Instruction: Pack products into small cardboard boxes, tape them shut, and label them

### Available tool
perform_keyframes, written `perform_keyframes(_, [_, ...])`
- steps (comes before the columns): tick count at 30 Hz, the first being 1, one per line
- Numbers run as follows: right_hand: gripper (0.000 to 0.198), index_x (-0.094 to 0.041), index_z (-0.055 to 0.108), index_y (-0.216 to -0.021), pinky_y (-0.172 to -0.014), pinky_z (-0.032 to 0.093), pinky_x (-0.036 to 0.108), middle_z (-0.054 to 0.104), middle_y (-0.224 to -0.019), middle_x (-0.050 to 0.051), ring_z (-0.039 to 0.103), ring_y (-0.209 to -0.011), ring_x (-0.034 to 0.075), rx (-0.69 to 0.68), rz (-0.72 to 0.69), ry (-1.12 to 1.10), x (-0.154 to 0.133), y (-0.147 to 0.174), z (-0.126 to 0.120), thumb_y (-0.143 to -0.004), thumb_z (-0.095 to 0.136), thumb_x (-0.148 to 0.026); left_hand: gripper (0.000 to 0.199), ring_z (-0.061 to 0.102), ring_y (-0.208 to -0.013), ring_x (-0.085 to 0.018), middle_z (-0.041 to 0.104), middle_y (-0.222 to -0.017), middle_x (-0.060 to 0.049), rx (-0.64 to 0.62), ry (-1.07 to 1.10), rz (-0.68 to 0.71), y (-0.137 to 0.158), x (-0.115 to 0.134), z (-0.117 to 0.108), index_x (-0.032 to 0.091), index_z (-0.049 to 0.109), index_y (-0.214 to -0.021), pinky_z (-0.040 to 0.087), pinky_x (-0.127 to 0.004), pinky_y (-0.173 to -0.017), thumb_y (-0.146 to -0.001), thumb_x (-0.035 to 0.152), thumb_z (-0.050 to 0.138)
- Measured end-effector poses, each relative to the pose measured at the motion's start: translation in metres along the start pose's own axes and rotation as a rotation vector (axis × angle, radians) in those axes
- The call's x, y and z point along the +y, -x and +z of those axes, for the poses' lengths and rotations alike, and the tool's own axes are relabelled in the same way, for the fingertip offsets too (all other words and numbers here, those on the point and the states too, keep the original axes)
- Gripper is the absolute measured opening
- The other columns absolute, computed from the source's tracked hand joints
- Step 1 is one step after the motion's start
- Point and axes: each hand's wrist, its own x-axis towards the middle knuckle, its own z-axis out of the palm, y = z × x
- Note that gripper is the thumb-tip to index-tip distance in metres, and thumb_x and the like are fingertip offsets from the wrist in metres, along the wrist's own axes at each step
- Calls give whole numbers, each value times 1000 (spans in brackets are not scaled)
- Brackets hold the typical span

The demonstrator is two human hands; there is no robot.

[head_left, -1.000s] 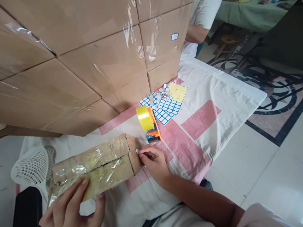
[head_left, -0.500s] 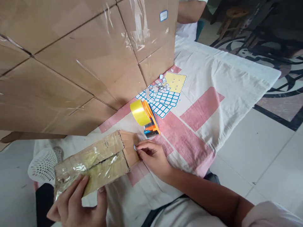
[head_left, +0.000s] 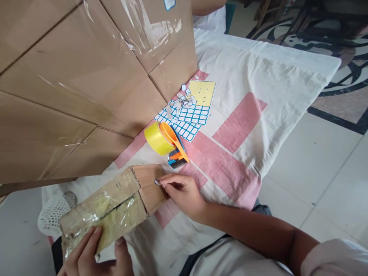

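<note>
"In the head view, where do we find the small carton?"

"Near left, over the pale cloth, one end pointing right."

"And the left hand?"

"We see two fingertips resting on the carton's taped top, the thumb spread away from them."

"The right hand?"

"Its thumb and index finger pinch a small sticker at the carton's right end; we cannot tell whether it touches the cardboard."

"Farther off?"

"We see a yellow tape roll just beyond that hand, sticker sheets beyond it, and stacked boxes far left."
</note>
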Motion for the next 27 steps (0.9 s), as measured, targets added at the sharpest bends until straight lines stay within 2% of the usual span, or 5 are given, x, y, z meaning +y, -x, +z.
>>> perform_keyframes(9, [12,-22,80,-90,-95,63,35,82,-106,5,78,-101,20,-12,-38,74,1,-1,0,-89,68,-21,54,63,-115,-41,75,-122,-11,-10,-16,-12,-2,2,0,33,73,-128,40,-63,-107,-76,45,74])
perform_keyframes(16, [26,-23,76,-85,-89,63,32,80,-111,5,78,-102,18,-91,-165,213,2,1,-4,-86,56,-7,52,62,-116,-41,76,-118,-10,24,9,-5,-2,0,4,31,75,-124,40,-61,-107,-75,48,73])
perform_keyframes(20, [29,-21,75,-88,-83,63,30,79,-114,8,77,-104,19,-133,-215,267,0,3,-5,-85,53,-4,50,64,-112,-40,76,-117,-9,23,-23,14,-4,-2,5,33,74,-123,40,-61,-104,-76,49,70])
perform_keyframes(23, [40,-20,75,-106,-83,62,30,76,-116,9,75,-106,19,-133,-243,309,-1,5,-4,-85,47,0,49,63,-113,-40,75,-117,-10,18,-21,12,-4,-4,5,32,74,-123,39,-61,-103,-78,50,68])
perform_keyframes(27, [59,-18,63,-140,-106,55,35,63,-133,15,64,-125,22,-248,-375,453,4,10,-5,-86,44,0,49,62,-114,-41,76,-116,-10,42,-5,-1,1,-10,7,31,75,-121,43,-61,-102,-75,50,71])
